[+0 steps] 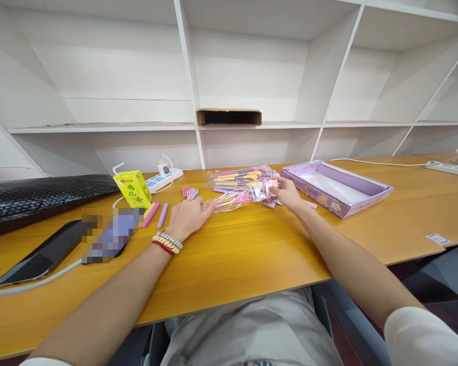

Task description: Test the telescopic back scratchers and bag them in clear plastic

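My left hand (189, 218) is at the left end of a clear plastic bag (229, 202), its thumb and fingers closed on the film. A pink stick shows inside this bag. Just beyond the knuckles lie a pink hand-shaped head (185, 190) and a purple hand-shaped head (193, 192); my hand partly hides what they join. In my right hand (288, 193), a small pink-and-white card (272, 188) is pinched at the bag's right end. Behind both hands lies a pile of bagged sticks (238, 176), pink, yellow and purple.
A purple open box (347, 207) stands on the right. To the left are a yellow drink carton (133, 189), a pink stick (150, 215), a purple stick (162, 215), a phone (41, 251) and a power strip (166, 179). White shelves with a cardboard box (229, 117) rise behind.
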### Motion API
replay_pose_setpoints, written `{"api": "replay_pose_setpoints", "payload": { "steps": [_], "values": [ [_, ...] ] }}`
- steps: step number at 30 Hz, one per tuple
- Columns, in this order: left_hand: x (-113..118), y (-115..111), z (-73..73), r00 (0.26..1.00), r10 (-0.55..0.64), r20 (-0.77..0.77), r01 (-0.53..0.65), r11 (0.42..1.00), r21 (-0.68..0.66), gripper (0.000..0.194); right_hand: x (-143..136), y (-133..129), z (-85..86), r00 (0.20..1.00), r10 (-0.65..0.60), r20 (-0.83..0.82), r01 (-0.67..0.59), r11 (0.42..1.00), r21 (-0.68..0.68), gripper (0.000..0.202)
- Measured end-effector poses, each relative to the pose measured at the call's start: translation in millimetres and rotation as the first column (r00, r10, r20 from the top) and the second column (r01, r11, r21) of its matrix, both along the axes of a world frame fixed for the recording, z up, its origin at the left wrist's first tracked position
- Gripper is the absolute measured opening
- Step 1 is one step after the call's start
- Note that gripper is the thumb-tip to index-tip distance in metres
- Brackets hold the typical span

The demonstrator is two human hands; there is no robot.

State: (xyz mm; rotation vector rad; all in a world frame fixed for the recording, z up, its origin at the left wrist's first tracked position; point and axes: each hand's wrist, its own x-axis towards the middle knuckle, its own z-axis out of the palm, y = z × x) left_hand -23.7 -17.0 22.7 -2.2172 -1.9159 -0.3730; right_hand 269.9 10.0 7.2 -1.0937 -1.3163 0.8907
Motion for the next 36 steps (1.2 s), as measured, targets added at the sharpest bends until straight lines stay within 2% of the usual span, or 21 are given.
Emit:
{"api": "replay_pose_setpoints", "payload": {
  "steps": [3,7,15,21,31,33,36],
  "values": [
    [0.9,-0.3,0.4,1.000,-0.002,0.010,0.002,1.000,0.001,0.074,-1.9,-1.2,1.8,0.999,-0.026,-0.027,0.025,0.999,-0.048,0.018],
    [2.1,-1.8,0.9,1.000,-0.010,0.017,0.011,1.000,-0.006,0.073,-2.1,0.0,1.3,0.999,-0.047,-0.023,0.045,0.996,-0.079,0.016],
    [2.8,-3.2,0.3,1.000,-0.011,0.008,0.012,1.000,-0.012,0.074,-0.7,1.3,0.3,0.997,-0.062,-0.037,0.058,0.992,-0.116,0.024],
    [3.0,-4.0,0.9,1.000,-0.017,0.014,0.017,1.000,-0.020,0.073,1.6,1.3,-0.4,0.997,-0.023,-0.078,0.013,0.993,-0.116,0.032],
    [4.6,-5.8,2.5,1.000,-0.003,0.003,0.003,1.000,-0.028,0.072,2.9,3.6,-3.5,0.995,-0.020,-0.096,0.007,0.991,-0.133,0.049],
    [3.7,-5.1,2.2,1.000,-0.005,0.004,0.005,1.000,-0.029,0.072,2.3,1.8,-2.5,0.995,0.019,-0.099,-0.032,0.990,-0.135,0.047],
    [2.3,-3.8,1.3,1.000,-0.007,0.015,0.007,1.000,-0.024,0.072,2.2,-1.4,-1.9,0.984,0.163,-0.066,-0.171,0.975,-0.139,0.040]
  ]
}}
